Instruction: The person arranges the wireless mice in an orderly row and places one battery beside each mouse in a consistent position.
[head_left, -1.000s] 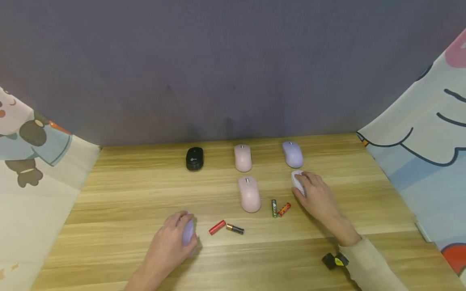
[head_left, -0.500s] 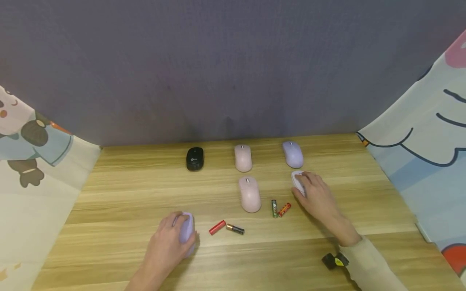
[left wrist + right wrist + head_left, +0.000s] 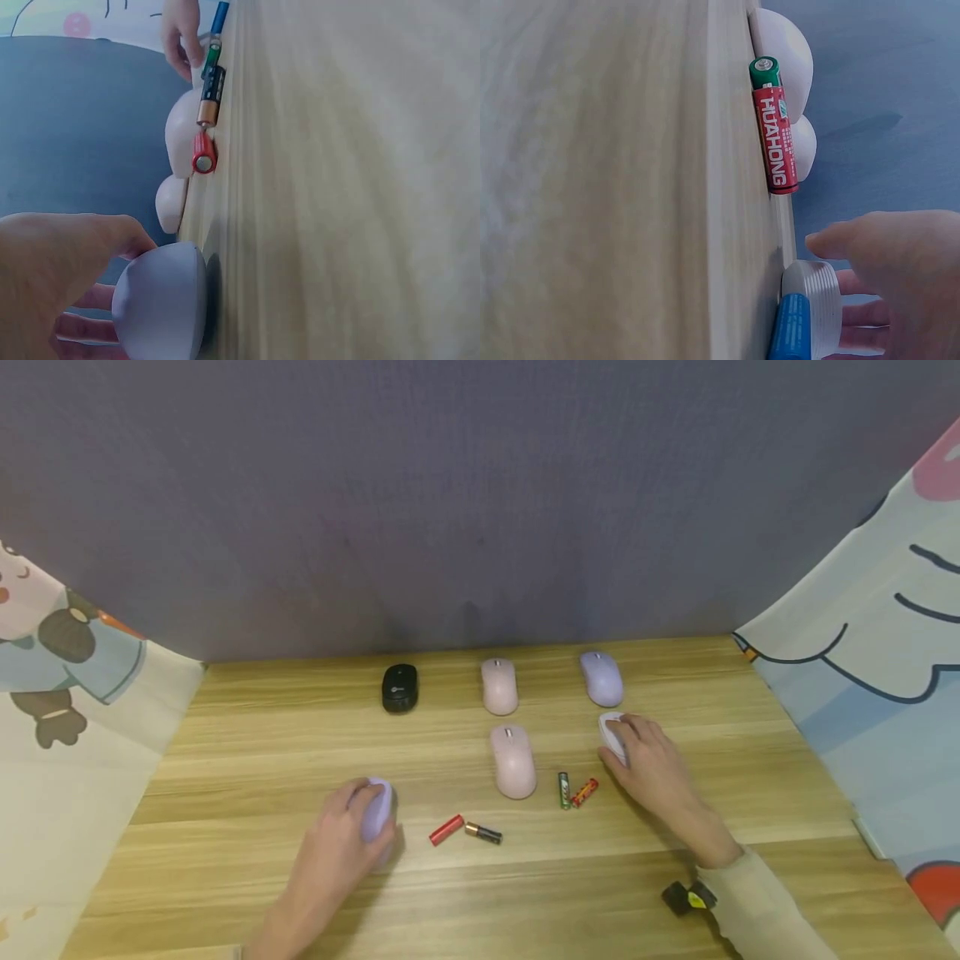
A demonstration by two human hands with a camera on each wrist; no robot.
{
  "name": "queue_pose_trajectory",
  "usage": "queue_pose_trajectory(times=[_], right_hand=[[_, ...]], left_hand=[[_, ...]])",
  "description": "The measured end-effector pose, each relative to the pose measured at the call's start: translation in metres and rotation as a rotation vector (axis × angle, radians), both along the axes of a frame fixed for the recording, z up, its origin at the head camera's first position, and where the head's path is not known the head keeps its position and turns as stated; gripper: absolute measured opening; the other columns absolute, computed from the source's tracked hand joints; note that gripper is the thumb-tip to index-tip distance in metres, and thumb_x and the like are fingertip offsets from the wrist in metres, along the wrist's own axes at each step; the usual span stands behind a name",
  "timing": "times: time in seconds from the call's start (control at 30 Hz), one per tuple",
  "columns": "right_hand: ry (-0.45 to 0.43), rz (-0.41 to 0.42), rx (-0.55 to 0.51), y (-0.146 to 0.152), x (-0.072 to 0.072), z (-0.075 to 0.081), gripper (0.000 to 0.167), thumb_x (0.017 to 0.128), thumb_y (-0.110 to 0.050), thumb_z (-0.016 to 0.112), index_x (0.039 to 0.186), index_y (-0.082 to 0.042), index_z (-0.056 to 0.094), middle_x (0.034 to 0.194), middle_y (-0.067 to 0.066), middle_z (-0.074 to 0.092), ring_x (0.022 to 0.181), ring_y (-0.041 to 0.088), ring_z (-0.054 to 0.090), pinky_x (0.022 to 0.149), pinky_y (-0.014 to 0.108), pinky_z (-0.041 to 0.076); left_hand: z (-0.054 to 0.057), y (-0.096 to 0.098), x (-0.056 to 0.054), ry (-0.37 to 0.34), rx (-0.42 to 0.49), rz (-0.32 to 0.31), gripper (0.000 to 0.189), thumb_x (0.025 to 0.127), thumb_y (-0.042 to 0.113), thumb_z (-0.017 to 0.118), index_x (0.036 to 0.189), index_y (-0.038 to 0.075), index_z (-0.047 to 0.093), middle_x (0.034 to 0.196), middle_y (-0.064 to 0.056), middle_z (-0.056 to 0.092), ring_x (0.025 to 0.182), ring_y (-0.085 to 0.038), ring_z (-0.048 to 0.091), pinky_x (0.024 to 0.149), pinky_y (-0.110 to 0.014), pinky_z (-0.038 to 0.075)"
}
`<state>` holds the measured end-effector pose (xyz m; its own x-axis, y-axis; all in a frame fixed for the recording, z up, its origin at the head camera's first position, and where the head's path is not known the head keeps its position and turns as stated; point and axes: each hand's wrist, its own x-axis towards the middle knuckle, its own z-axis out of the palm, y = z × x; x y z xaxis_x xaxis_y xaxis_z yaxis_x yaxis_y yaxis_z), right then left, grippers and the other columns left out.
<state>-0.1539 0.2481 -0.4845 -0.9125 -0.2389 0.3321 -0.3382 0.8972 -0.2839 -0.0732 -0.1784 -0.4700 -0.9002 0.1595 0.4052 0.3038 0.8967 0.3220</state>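
Note:
My left hand (image 3: 337, 839) grips a light purple computer mouse (image 3: 377, 810) at the left, thumb along its right side and fingers over the far side. The mouse's rounded back (image 3: 161, 304) shows close over the wood in the left wrist view, a shadow beside it. At the right, my right hand (image 3: 652, 768) holds a white mouse (image 3: 611, 735), thumb at its left side and fingers across the top. A blue cylinder (image 3: 791, 330), like a battery, lies beside that mouse in the right wrist view; the hand hides it in the head view.
Between the hands lie a red battery (image 3: 447, 829), a black-and-copper one (image 3: 483, 832), a green one (image 3: 564, 790) and a red-yellow one (image 3: 585, 792). Behind stand pink mice (image 3: 514, 762) (image 3: 499, 686), a black mouse (image 3: 400, 687) and another purple mouse (image 3: 602, 678), before a grey panel (image 3: 472, 510).
My left hand has shifted away from me and a little left with the purple mouse, more of which now shows. The right hand stays put on the white mouse.

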Motion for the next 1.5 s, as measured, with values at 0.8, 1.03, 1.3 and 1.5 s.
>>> queue_pose_trajectory(times=[0.8,1.03,1.3,1.5], right_hand=[[0.032,0.008,-0.008,0.0,-0.001,-0.002,0.048,0.091,-0.019,0.079,0.129,0.006,0.063,0.128,0.033,0.061,0.114,0.05,0.06,0.095,0.065,0.052],[0.027,0.006,-0.007,0.0,-0.001,-0.002,0.047,0.091,-0.02,0.079,0.129,0.005,0.064,0.128,0.033,0.061,0.114,0.05,0.06,0.095,0.065,0.052],[0.018,0.007,-0.009,0.0,-0.001,-0.002,0.048,0.092,-0.02,0.078,0.13,0.005,0.063,0.129,0.033,0.061,0.115,0.05,0.059,0.097,0.065,0.051],[0.025,0.009,-0.015,0.0,-0.001,-0.001,0.048,0.091,-0.019,0.079,0.129,0.006,0.063,0.128,0.033,0.061,0.114,0.05,0.06,0.096,0.064,0.052]], left_hand=[[0.004,0.002,-0.051,-0.095,0.042,-0.011,0.046,0.08,0.018,0.085,0.117,-0.004,0.071,0.123,-0.027,0.065,0.105,-0.043,0.066,0.075,-0.052,0.065],[0.002,0.004,-0.059,-0.107,0.027,-0.008,0.045,0.082,0.018,0.083,0.119,-0.004,0.07,0.125,-0.027,0.065,0.107,-0.043,0.065,0.073,-0.051,0.065],[-0.001,0.005,-0.066,-0.104,0.029,-0.003,0.045,0.081,0.018,0.083,0.118,-0.005,0.07,0.123,-0.026,0.065,0.105,-0.043,0.066,0.073,-0.051,0.065],[-0.002,0.008,-0.071,-0.092,0.037,0.0,0.043,0.081,0.016,0.082,0.116,-0.006,0.071,0.122,-0.027,0.065,0.107,-0.044,0.065,0.075,-0.053,0.065]])
